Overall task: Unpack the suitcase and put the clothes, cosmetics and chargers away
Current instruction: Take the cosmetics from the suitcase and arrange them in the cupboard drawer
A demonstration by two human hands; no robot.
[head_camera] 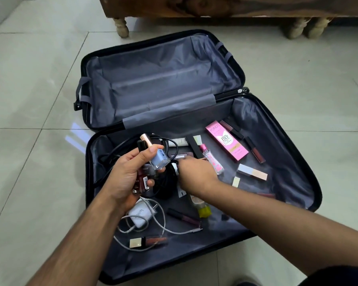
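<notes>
We are holding nail polish bottles [157, 159] in our left hand [130, 176]; our right hand [194, 172] fingers are blurred, their grip unclear, over the suitcase [298, 182].

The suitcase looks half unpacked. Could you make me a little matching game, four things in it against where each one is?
Things:
1. blue nail polish bottle
2. pink box
3. white charger
4. far half of the suitcase

Places:
A. empty
B. under the left forearm
C. held in the left hand
D. lying near the right wall

Pairs: 1-C, 2-D, 3-B, 4-A
</notes>
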